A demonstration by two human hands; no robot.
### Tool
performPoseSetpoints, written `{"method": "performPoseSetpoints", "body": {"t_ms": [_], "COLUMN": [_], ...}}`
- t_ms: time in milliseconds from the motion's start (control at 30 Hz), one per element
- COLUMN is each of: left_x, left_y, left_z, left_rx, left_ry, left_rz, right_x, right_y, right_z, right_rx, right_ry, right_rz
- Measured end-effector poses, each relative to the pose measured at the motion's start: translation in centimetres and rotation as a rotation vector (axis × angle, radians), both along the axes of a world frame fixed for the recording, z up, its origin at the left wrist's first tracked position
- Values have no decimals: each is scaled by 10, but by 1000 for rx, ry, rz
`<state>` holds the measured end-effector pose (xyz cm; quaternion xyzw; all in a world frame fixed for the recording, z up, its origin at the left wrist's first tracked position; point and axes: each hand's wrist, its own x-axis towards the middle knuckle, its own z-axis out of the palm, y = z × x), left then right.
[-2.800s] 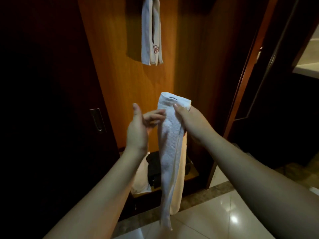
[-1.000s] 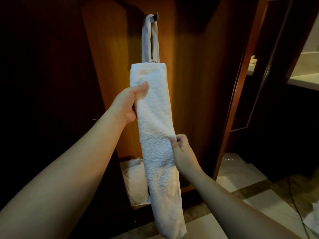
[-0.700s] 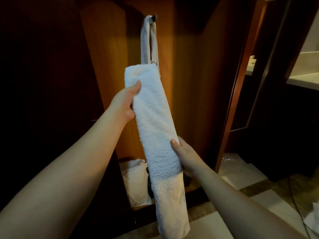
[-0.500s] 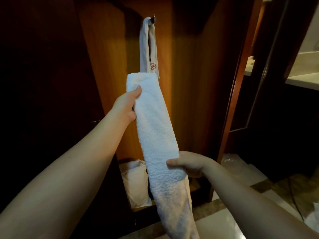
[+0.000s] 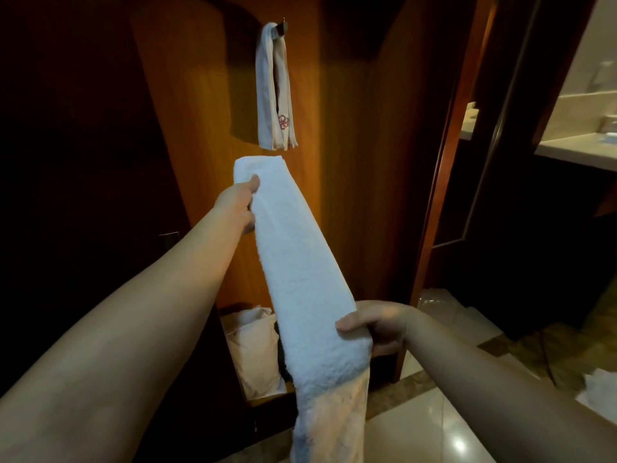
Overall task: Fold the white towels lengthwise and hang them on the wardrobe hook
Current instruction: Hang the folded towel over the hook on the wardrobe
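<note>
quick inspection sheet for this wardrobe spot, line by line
surface: glossy tiled floor; wooden wardrobe panel
job's things: folded white towel held slanted below the hook; hanging towel with red emblem already on it
clutter: white bundle in wardrobe base; white cloth on floor at right
hands: left hand grips towel's top; right hand grips it lower down
cables: dark cord on floor at right
surroundings: bathroom counter through doorway

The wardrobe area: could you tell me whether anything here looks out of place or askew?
Mostly tidy. The folded towel is held slanted between the left hand and right hand, not yet on the hook, where a narrow cloth already hangs. White items lie on the floor at right.
</note>
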<state>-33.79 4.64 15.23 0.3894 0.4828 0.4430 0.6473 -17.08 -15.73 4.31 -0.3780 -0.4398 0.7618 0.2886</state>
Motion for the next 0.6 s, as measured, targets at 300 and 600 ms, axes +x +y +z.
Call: {"method": "performPoseSetpoints", "body": {"t_ms": [300, 600], "left_x": [-10, -17], "left_y": [6, -30], "left_z": [-67, -140], "left_rx": [-111, 0], "left_ry": [-297, -203], "left_rz": [-285, -774], "right_x": [-5, 10], "right_y": [12, 51], "right_z": [43, 80], "right_rx": [135, 284], "right_ry": [133, 199], "right_rz": [-128, -487]}}
